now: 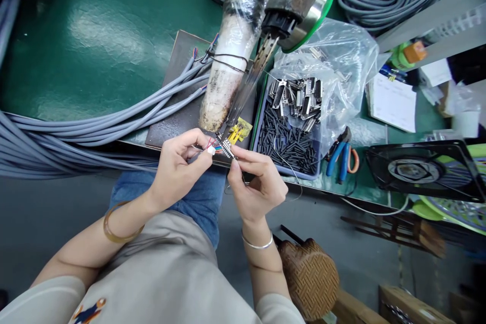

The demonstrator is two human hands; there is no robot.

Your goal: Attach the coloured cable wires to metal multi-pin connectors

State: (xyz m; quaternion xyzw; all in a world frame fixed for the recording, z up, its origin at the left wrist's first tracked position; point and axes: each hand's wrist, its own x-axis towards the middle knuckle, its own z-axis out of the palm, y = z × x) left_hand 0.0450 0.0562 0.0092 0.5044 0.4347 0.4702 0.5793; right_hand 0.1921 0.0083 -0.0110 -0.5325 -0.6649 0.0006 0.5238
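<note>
My left hand (180,164) pinches the thin coloured wires (217,150) at a grey cable's end, with a small white piece (211,150) at the thumb tip. Between the thumb and fingertips of my right hand (260,177) is a metal multi-pin connector (227,148). The wire ends meet the connector's pin side; whether they are joined cannot be made out. Just above both hands, a soldering iron (256,66) points down beside a plastic-wrapped duct (237,40). A yellow piece (240,130) lies behind the connector.
A blue tray (317,174) holds loose connectors (298,96) and black sleeves (286,144). Right of it lie pliers (343,159) and a black fan (425,169). Grey cables (114,121) run along the bench edge at left. A stool (311,278) stands below right.
</note>
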